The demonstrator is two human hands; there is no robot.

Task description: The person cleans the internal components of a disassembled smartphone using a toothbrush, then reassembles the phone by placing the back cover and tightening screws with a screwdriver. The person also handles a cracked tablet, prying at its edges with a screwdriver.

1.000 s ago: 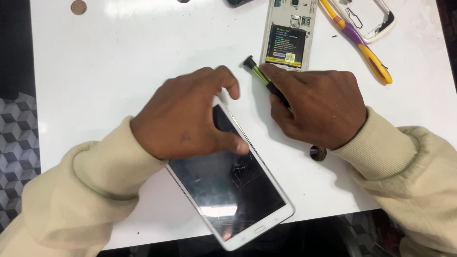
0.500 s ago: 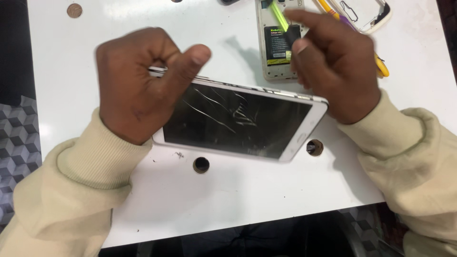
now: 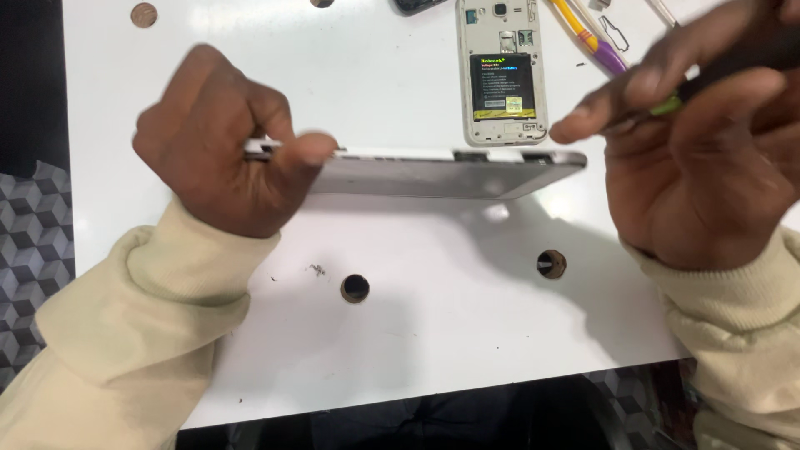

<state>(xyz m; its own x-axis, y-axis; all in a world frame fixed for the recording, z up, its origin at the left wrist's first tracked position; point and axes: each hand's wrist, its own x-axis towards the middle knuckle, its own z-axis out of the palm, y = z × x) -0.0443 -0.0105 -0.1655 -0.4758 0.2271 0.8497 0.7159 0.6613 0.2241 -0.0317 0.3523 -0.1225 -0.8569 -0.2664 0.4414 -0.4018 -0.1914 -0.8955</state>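
Note:
My left hand (image 3: 225, 142) grips one end of a white tablet (image 3: 433, 173), which is lifted off the table and tipped so only its edge and grey back show. My right hand (image 3: 708, 158) is raised at the right, past the tablet's other end, and pinches a thin tool with a green tip (image 3: 667, 106) and a dark handle. The tool's tip is blurred and does not touch the tablet.
The white table (image 3: 417, 333) has two round holes (image 3: 355, 288) (image 3: 551, 264) below the tablet. Behind it lies an opened phone (image 3: 502, 71) with its battery showing. Yellow and purple tools (image 3: 593, 37) lie at the top right. A coin (image 3: 143, 14) sits at the top left.
The tablet went from lying flat with its cracked screen up to being lifted and turned on edge, its back toward me. My right hand rose with the tool and moved off to the right.

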